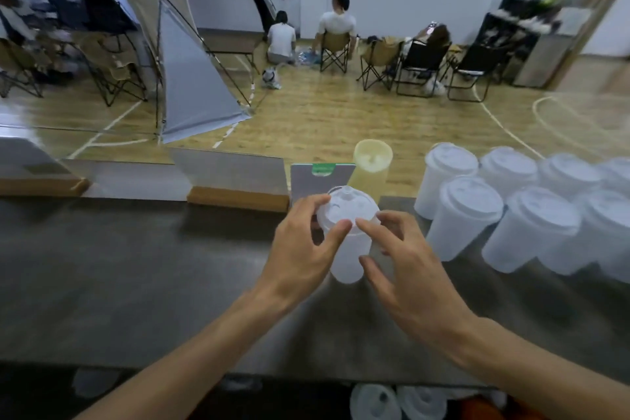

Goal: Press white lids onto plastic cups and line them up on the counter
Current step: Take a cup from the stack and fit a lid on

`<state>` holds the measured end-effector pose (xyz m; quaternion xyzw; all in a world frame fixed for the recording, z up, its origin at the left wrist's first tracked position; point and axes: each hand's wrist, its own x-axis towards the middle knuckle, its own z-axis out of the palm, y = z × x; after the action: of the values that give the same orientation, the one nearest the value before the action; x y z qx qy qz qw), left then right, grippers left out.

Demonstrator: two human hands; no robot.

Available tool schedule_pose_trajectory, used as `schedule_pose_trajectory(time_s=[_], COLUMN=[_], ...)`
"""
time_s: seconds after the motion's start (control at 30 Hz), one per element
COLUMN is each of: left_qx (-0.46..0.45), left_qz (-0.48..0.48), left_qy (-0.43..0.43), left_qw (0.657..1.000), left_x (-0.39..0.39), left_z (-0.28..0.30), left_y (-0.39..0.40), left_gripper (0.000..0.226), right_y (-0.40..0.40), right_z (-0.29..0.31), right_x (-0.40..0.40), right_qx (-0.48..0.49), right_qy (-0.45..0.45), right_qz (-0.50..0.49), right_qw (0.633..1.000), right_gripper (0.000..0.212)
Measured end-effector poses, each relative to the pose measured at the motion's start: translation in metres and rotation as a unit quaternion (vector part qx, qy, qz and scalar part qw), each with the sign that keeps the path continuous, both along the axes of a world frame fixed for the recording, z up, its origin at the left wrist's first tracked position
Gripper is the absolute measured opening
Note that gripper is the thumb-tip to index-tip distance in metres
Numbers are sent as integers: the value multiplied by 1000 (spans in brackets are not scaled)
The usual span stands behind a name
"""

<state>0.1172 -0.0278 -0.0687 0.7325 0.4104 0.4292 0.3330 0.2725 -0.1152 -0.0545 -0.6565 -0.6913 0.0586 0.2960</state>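
Observation:
A frosted plastic cup (349, 257) stands on the dark counter (136, 266) in the middle of the view. A white lid (351, 210) lies on its rim, tilted up at the far side. My left hand (303, 249) wraps the cup's left side with its thumb on the lid's near edge. My right hand (405, 269) has its forefinger tip on the same near edge, the other fingers spread beside the cup. At the right stand several lidded cups (467, 215) in two rows.
A cup of yellow drink (371, 160) stands behind the green-topped sign card (320, 181). Two acrylic sign holders on wooden bases (235, 177) line the counter's far edge. Stacks of lids (399, 402) lie below the near edge. People sit on folding chairs across the wooden floor.

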Motion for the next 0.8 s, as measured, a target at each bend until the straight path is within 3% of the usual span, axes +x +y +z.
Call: schedule_pose_trajectory(time_s=[0.13,0.33,0.53,0.63,0.8], left_qx=[-1,94,201,204,202], left_qz=[-31,-37,-33,-39,-37], left_qy=[-3,91,178,180,172], left_qw=[1000,991,963,961,963], left_x=[31,43,43,43,47], left_z=[-3,-13,-23,-25,-30], left_y=[-10,-13,-4,-1,-1], left_gripper=[42,49,50,53,52], right_y=[-22,-12,52,66,66], right_z=[-9,4,28,34,31], right_x=[26,48,70,74,71], right_qx=[-8,6,-123,-186,-184], right_qy=[13,146,285,330,331], right_qz=[-16,-53,-113,-110,-99], right_qw=[1000,988,944,919,920], right_gripper=[54,32,13,16,21])
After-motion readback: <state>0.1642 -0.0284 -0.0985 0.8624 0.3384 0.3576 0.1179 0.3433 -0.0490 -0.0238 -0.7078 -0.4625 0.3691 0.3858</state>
